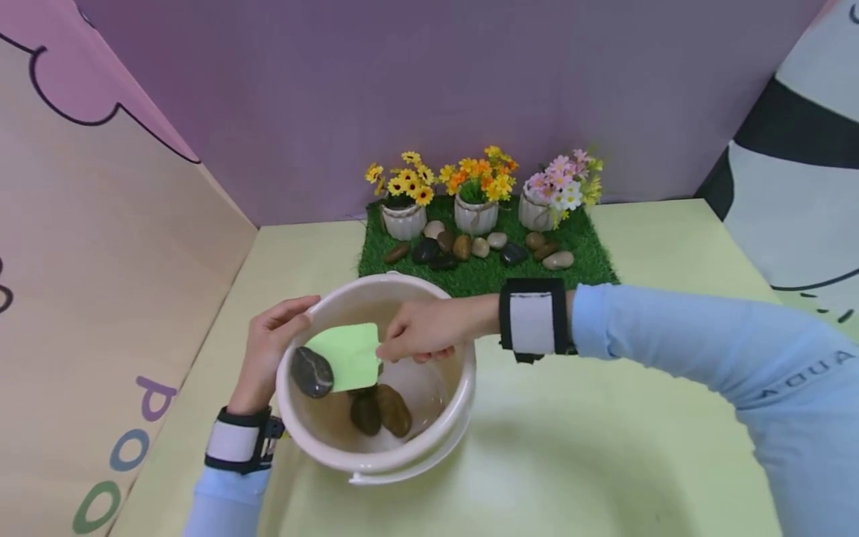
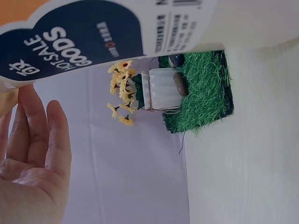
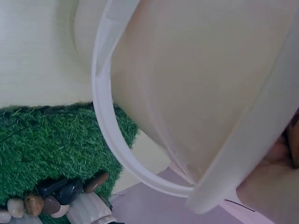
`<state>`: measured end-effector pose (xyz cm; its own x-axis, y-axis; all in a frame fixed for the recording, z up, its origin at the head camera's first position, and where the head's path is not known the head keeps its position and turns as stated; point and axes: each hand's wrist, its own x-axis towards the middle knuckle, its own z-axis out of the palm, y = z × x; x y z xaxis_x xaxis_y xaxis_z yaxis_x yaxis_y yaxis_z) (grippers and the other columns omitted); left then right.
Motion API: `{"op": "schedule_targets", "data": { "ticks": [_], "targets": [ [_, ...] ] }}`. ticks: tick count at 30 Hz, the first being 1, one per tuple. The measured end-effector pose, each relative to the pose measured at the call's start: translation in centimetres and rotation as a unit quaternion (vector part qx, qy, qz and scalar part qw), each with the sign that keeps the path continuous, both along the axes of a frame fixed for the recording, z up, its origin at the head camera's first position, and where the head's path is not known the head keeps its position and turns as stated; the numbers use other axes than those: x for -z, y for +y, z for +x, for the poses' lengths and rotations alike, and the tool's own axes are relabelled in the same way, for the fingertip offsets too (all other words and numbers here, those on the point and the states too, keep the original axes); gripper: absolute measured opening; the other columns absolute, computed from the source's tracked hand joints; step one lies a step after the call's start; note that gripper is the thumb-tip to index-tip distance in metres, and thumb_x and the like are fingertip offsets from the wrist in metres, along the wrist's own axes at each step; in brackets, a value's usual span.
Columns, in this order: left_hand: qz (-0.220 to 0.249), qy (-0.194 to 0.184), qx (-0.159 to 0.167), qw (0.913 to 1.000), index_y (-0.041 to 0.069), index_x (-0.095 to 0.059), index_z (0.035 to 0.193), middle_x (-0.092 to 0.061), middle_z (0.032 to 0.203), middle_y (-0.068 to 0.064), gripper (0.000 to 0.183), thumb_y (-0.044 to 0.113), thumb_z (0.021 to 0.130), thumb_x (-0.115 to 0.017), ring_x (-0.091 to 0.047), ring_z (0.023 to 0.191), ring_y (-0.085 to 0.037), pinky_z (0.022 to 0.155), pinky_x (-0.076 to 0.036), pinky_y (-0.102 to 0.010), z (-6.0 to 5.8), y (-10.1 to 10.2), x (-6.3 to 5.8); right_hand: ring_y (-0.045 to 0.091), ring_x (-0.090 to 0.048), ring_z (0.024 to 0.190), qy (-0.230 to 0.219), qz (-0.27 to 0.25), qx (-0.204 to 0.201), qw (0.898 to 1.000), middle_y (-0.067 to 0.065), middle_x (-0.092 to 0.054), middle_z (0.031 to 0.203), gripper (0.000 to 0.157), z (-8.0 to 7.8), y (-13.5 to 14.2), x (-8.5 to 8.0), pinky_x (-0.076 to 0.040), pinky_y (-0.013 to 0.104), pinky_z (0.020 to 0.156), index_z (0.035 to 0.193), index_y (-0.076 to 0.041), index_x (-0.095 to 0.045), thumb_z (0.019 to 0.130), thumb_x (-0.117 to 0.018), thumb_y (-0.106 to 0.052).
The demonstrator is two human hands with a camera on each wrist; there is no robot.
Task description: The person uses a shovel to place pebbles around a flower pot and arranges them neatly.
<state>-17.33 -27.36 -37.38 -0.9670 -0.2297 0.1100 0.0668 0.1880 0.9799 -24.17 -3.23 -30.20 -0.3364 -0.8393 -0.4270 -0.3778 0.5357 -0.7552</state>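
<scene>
A white bucket [image 1: 467, 373] stands in the head view with its opening tilted toward me. My left hand [image 1: 271, 347] holds its left rim; in the left wrist view the hand's fingers [image 2: 58, 140] lie by the labelled outside wall. Inside the opening, my right hand [image 1: 426, 328] grips a light-green toy shovel [image 1: 352, 354], its handle hidden in the fist. A dark stone with a pale vein [image 1: 312, 371] lies at the blade's left end. Below it, a black stone [image 1: 365, 414] and a brown stone [image 1: 394, 412] sit on the bucket's bottom.
Behind the bucket lies a green turf mat [image 1: 463, 280] with several pebbles [image 1: 513, 253]. Along its back stand pots of yellow flowers [image 1: 406, 183], orange flowers [image 1: 478, 179] and pink flowers [image 1: 557, 183]. The bucket's white carrying handle [image 3: 110, 119] hangs at its side.
</scene>
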Motion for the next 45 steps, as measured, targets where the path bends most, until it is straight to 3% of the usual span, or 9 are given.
{"op": "schedule_targets", "data": {
  "ticks": [12, 18, 37, 45],
  "targets": [
    [0.004, 0.008, -0.002, 1.0000, 0.015, -0.069, 0.104, -0.067, 0.093, 0.012, 0.021, 0.010, 0.089, -0.056, -0.061, 0.081, -0.006, 0.067, -0.051, -0.018, -1.0, -0.2, -0.9, 0.009, -0.033, 0.038, 0.036, 0.015, 0.013, 0.999, -0.002, -0.041, 0.048, 0.024, -0.6, -0.4, -0.6, -0.029, 0.020, 0.037, 0.078, -0.016, -0.067, 0.091, -0.055, -0.033],
    [0.001, 0.004, -0.005, 1.0000, 0.014, -0.068, 0.105, -0.067, 0.092, 0.011, 0.021, 0.010, 0.089, -0.055, -0.061, 0.081, -0.007, 0.068, -0.051, -0.018, -0.8, -0.2, -0.7, 0.009, -0.035, 0.038, 0.046, 0.011, 0.019, 0.999, -0.002, -0.042, 0.048, 0.024, -0.5, -0.4, -0.2, -0.030, 0.020, 0.037, 0.078, -0.017, -0.067, 0.090, -0.056, -0.034],
    [-0.010, -0.019, -0.007, 0.9998, 0.004, -0.064, 0.112, -0.066, 0.093, 0.014, 0.025, 0.010, 0.090, -0.055, -0.061, 0.081, -0.006, 0.069, -0.051, -0.019, 0.4, 0.1, 0.2, 0.009, -0.033, 0.037, 0.018, -0.006, 0.019, 1.000, -0.002, -0.041, 0.047, 0.023, 0.4, -0.1, 1.1, -0.030, 0.020, 0.037, 0.076, -0.019, -0.068, 0.091, -0.056, -0.032],
    [0.006, -0.012, -0.007, 0.9999, 0.010, -0.066, 0.108, -0.067, 0.092, 0.014, 0.022, 0.010, 0.089, -0.055, -0.062, 0.081, -0.007, 0.069, -0.051, -0.020, 0.5, 0.2, 0.0, 0.009, -0.034, 0.037, 0.018, -0.003, 0.026, 1.000, -0.002, -0.041, 0.047, 0.021, 0.4, 0.0, 1.0, -0.030, 0.020, 0.036, 0.078, -0.021, -0.068, 0.090, -0.056, -0.033]
  ]
}}
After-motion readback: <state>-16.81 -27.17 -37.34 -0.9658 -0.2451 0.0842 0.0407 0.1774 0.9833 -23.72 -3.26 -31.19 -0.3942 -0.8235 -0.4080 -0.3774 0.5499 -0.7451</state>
